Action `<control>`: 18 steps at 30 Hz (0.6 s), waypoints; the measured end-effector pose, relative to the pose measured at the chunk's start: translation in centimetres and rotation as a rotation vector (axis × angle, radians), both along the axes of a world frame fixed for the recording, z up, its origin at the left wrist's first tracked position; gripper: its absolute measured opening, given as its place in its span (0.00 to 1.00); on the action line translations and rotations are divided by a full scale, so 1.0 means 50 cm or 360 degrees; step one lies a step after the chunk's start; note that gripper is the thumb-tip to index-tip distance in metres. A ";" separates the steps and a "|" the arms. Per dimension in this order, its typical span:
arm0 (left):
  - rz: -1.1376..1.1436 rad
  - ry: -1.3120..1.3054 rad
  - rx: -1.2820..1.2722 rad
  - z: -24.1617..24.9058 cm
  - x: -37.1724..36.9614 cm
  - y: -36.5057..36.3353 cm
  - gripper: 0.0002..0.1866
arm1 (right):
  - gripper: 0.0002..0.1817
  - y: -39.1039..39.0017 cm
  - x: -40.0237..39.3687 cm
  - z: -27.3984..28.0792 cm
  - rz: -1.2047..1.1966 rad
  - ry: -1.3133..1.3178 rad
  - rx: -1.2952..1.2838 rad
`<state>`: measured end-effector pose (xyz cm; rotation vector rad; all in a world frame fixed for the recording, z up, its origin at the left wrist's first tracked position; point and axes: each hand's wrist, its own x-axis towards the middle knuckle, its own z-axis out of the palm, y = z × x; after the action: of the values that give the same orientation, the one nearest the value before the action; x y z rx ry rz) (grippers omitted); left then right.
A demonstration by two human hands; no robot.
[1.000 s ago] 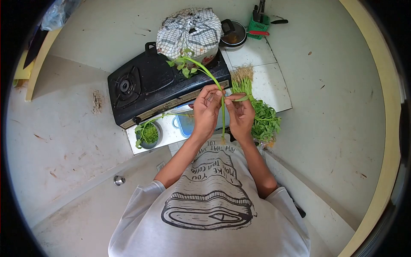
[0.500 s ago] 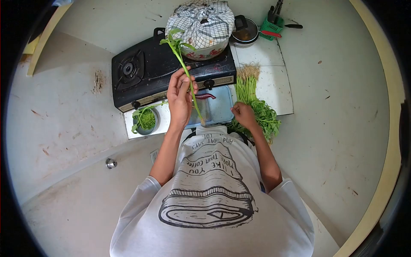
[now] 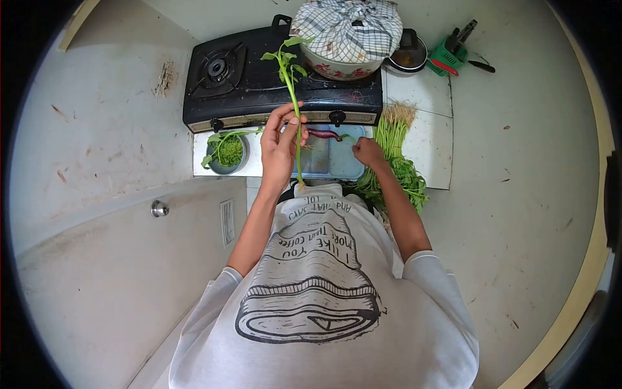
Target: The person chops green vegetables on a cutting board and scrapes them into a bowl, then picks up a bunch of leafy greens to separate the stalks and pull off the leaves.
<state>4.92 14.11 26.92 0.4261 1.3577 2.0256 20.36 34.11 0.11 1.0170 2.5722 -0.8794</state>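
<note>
My left hand [image 3: 282,146] is closed around a long green stalk [image 3: 297,110], held upright with its leaves toward the stove and its pale root end near my shirt. The fingers of my right hand [image 3: 370,154] are pinched together, with a small green leaf [image 3: 348,138] at their tips. Beside and partly under that hand lies a bunch of leafy greens [image 3: 403,172], roots pointing away from me. Between my hands is a blue plastic tray [image 3: 345,166]. A dark red, curved handle [image 3: 323,133] lies across it; what it belongs to is partly hidden.
At the left, a bowl [image 3: 242,159] holds small green pieces, with a leafy stem over its rim. Behind stands a black two-burner stove [image 3: 259,84] bearing a cloth-covered pot [image 3: 343,69]. A lidded pan [image 3: 408,59] and a green basket [image 3: 447,55] with utensils are at the back right.
The view has shifted, so the counter sits farther right. The stalk in my left hand now stands more upright. A small leaf now shows at my right fingertips.
</note>
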 end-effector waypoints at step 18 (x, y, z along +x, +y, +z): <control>-0.0132 0.0018 -0.0106 0.002 -0.017 -0.001 0.17 | 0.22 -0.046 0.062 -0.100 -0.0602 0.0131 -0.0203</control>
<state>4.07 14.06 27.01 0.4568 1.3873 1.9083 23.47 31.80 -4.90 1.4836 2.3876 -1.1808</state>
